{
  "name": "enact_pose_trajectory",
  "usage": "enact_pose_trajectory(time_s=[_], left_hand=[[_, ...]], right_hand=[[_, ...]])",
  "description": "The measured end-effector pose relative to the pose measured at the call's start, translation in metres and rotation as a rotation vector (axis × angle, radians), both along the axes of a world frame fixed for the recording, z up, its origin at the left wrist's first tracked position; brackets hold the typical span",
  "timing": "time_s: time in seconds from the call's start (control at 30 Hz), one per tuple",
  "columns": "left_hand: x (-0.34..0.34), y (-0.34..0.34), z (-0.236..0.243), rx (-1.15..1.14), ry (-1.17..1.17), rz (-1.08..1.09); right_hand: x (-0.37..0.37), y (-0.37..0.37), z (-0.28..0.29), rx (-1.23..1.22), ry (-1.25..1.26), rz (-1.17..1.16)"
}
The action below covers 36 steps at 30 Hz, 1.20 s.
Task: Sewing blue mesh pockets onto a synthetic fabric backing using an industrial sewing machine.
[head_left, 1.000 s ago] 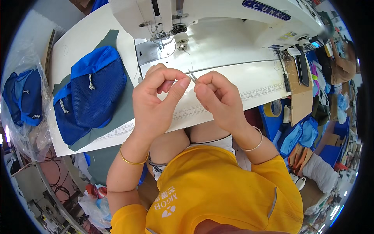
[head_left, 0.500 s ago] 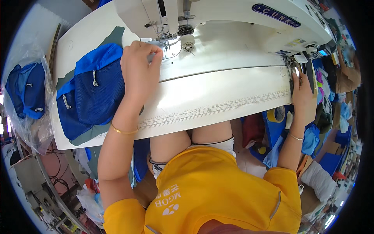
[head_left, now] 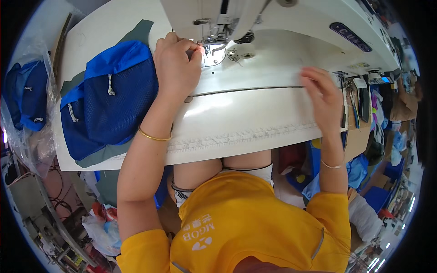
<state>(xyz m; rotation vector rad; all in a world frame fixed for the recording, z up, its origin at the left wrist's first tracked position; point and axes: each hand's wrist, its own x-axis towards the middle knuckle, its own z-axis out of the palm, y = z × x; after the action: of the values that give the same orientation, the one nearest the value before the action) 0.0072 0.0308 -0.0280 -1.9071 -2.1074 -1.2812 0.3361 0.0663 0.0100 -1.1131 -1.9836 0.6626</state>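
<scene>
- We are keeping our left hand (head_left: 178, 61) at the presser foot (head_left: 213, 43) of the white sewing machine (head_left: 282, 27), where it already was half a second ago; its fingers are curled and pinched beside the needle plate (head_left: 214, 55), though we cannot tell what, if anything, they are gripping.
- Our right hand (head_left: 324, 98) is no longer out at the table's right edge; it is now hovering, blurred, over the white table (head_left: 246, 123), fingers loosely open and holding nothing.
- A second ago both hands were meeting in front of us, pinching something small.
- Just left of our left wrist, a blue mesh drawstring bag (head_left: 109, 100) is lying on a grey-green cloth (head_left: 136, 34).
- More blue bags in a clear plastic sack (head_left: 25, 98) are sitting past the table's left edge.
- Scissors and small tools (head_left: 355, 98) are lying just right of our right hand.
- Our left forearm, with a gold bangle (head_left: 152, 135), is crossing the table's front edge and covering part of the bag.
</scene>
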Motion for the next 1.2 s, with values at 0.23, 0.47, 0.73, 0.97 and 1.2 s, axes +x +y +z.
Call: enact_pose_trajectory(time_s=[0.23, 0.47, 0.73, 0.97, 1.2], left_hand=[[0.003, -0.001, -0.001, -0.005, -0.198, 0.018], [0.007, 0.001, -0.004, -0.003, -0.327, 0.016], [0.014, 0.001, -0.007, 0.13, -0.262, 0.051], [0.016, 0.002, -0.008, 0.15, -0.23, 0.07], [0.016, 0.003, -0.009, 0.18, -0.232, 0.069]], right_hand=[[-0.136, 0.032, -0.019, -0.398, -0.152, -0.086], [-0.164, 0.022, -0.029, -0.395, 0.271, 0.148], [-0.17, 0.018, -0.019, -0.471, 0.151, 0.041], [-0.167, 0.018, -0.02, -0.443, 0.201, 0.112], [-0.169, 0.016, -0.018, -0.418, 0.221, 0.149]])
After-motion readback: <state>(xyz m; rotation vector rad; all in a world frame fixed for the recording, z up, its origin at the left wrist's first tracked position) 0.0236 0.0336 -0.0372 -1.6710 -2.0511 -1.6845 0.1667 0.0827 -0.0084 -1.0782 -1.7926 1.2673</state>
